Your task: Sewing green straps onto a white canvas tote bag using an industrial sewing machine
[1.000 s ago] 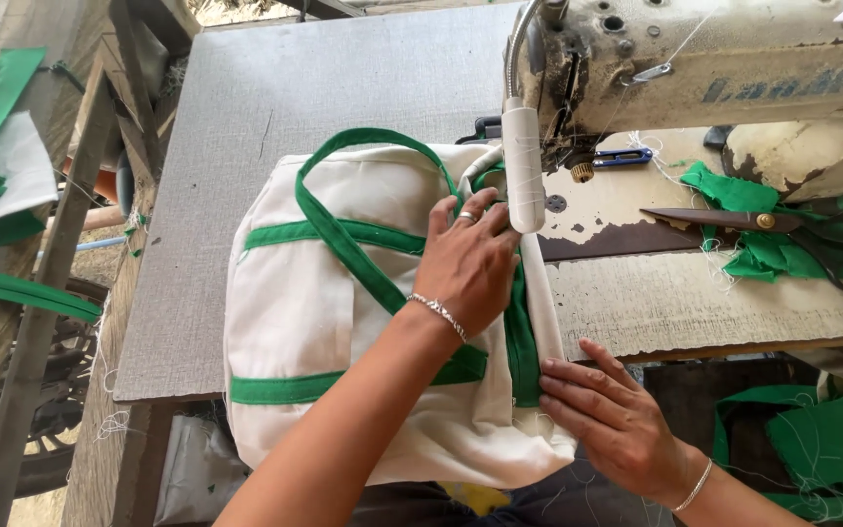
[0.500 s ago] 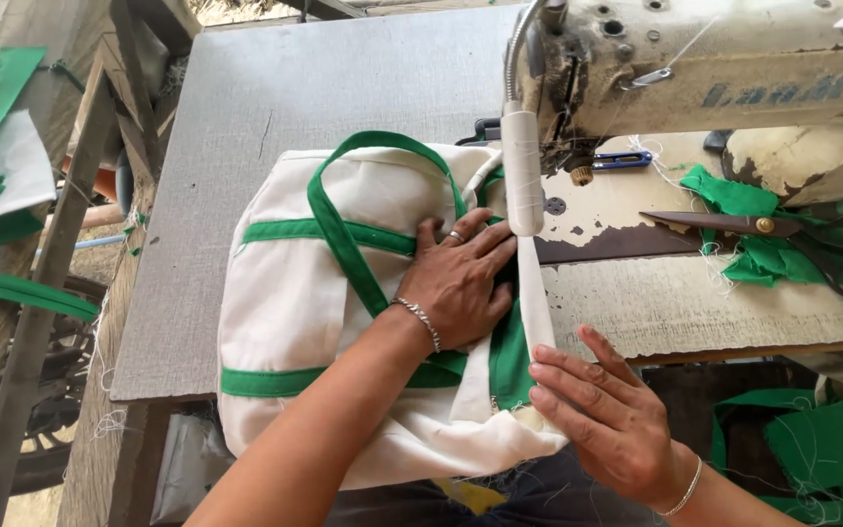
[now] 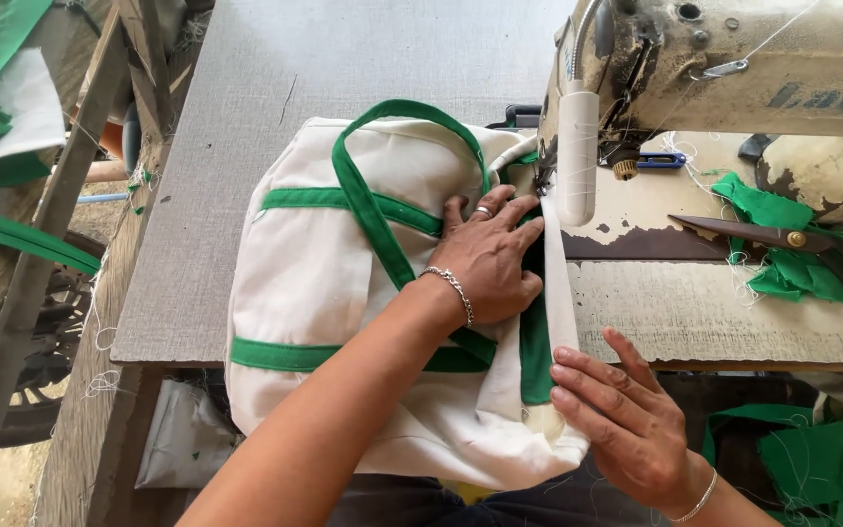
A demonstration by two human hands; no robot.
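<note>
Grey, coarse-textured desk [image 3: 343,59] fills the far half of the view, seen from above, with wooden posts and loose green fabric strips [image 3: 12,239] off to the left. On the desk lies a cream canvas bag with green webbing bands and a green loop handle [image 3: 314,283], its near end hanging over the desk edge toward the person. At the far right stands a worn, cream-painted industrial sewing machine [image 3: 734,59], its needle area just beyond the bag's right edge.

Left hand [image 3: 490,259], wearing a ring and a chain bracelet, lies flat on the bag, fingers spread and pressing the green trim down, clamped on nothing. Right hand [image 3: 626,420] rests at the near right, fingers [image 3: 587,376] extended and close together, steadying a folded white strip [image 3: 560,293] that runs along the bag's right edge up to the machine.

Compared with a second ago, the bag has shifted slightly left and toward the person, and the left hand has slid with it, flattening more over the seam; the right hand has barely moved. This suggests the edge is being aligned rather than sewn yet.

Dark metal scissors [image 3: 782,239] and green fabric scraps [image 3: 792,273] lie on the machine bed to the right
</note>
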